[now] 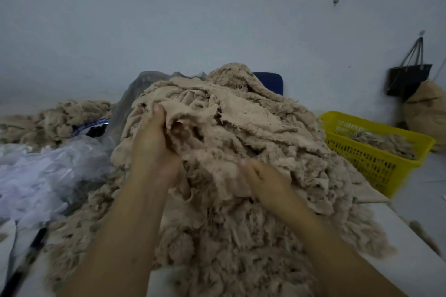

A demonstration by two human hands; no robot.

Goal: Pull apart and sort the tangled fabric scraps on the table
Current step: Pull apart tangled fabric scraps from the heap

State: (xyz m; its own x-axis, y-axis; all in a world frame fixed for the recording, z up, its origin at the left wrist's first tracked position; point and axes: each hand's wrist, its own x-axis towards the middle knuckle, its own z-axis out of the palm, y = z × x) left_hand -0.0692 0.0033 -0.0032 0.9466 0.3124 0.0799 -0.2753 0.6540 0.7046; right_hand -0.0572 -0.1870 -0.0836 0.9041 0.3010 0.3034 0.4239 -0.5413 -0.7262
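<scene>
A yellow plastic basket (376,152) with perforated walls stands at the right, just beside the big heap, and holds a shallow layer of frayed beige pieces. Behind it a stuffed tan sack (427,113) leans against the wall, under a black tote bag (407,79) that hangs from a hook. At the left lies a crumpled clear plastic bag (48,171); what is inside it cannot be made out.

The beige fabric scraps (253,128) rise in a tall tangled mound in the middle of the white table (398,248), spilling toward the near edge. A smaller heap of scraps (60,118) lies well apart at the far left.

Both bare forearms reach forward from the lower edge into the mound. The left hand (156,137) is higher and further in. Its thumb (158,109) points up along a fold and its fingers curl round the cloth, bunching a flat piece near the top of the heap. The right hand (263,178) sits lower, on the near slope, back of the hand up. Its thumb lies on the surface and its fingers dig down into the scraps, curled round a clump, with the fingertips hidden by the cloth. The two hands are near each other but apart.
</scene>
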